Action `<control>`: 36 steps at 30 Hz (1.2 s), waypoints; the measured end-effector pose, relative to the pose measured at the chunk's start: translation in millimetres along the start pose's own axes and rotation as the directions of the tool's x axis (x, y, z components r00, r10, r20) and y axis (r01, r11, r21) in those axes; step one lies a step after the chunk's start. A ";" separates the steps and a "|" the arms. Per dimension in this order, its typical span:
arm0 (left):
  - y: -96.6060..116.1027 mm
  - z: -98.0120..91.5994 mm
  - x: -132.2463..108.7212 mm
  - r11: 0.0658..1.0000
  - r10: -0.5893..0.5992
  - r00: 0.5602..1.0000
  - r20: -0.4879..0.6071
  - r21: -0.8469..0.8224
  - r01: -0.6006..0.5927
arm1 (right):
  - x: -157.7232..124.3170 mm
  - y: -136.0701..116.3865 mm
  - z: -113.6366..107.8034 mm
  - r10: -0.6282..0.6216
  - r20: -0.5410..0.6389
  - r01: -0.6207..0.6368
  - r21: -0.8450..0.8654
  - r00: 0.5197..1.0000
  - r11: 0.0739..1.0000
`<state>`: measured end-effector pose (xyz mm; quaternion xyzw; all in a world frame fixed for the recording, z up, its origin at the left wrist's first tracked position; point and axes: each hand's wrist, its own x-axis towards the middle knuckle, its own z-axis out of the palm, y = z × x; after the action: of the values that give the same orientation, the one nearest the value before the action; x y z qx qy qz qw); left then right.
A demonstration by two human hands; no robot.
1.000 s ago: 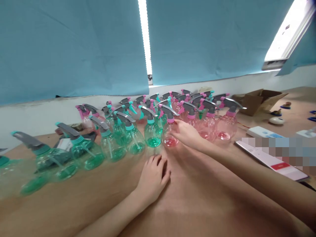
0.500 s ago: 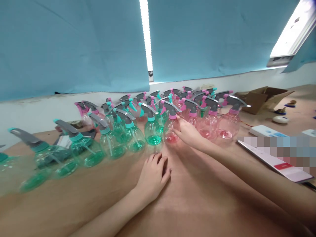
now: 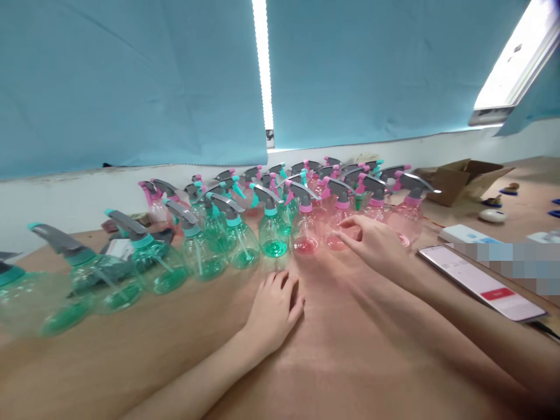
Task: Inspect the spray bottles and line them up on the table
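Rightward since a second ago, the right hand [image 3: 375, 245] has left one pink spray bottle [image 3: 305, 233] for the neighbouring bottle [image 3: 338, 230], fingers loosely curled, touching it, gripping nothing. The left hand [image 3: 273, 312] lies flat on the worktop [image 3: 350, 350]. This looks like row-straightening; a nudge calls for gentle, level pressure.

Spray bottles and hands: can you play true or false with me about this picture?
The left hand lies flat on the table. True.
The right hand lifts a green bottle high. False: it holds nothing, and its fingers are down by the pink bottles.
The green bottles stand left of the pink ones. True.
The screen of the phone is dark. False: it is lit, white with a red patch.
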<state>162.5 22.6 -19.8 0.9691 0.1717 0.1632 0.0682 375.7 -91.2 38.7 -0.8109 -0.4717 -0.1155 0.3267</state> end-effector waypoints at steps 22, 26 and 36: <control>-4.2 -1.1 2.6 1.000 0.003 1.000 0.027 0.010 -0.004 | 40.3 31.6 29.5 0.104 0.032 -0.106 0.048 0.994 0.993; -5.4 0.3 2.9 1.000 0.012 1.000 0.029 0.012 -0.012 | 16.1 24.6 16.0 0.073 0.032 -0.075 0.050 0.997 0.996; -7.5 1.8 2.5 0.999 0.049 0.999 -0.007 0.017 -0.049 | -22.2 16.1 -16.5 0.080 0.034 -0.082 0.076 0.996 0.994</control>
<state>162.9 30.3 -22.2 0.9730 0.1493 0.1670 0.0556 379.6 -122.5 33.5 -0.8178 -0.4476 -0.0712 0.3547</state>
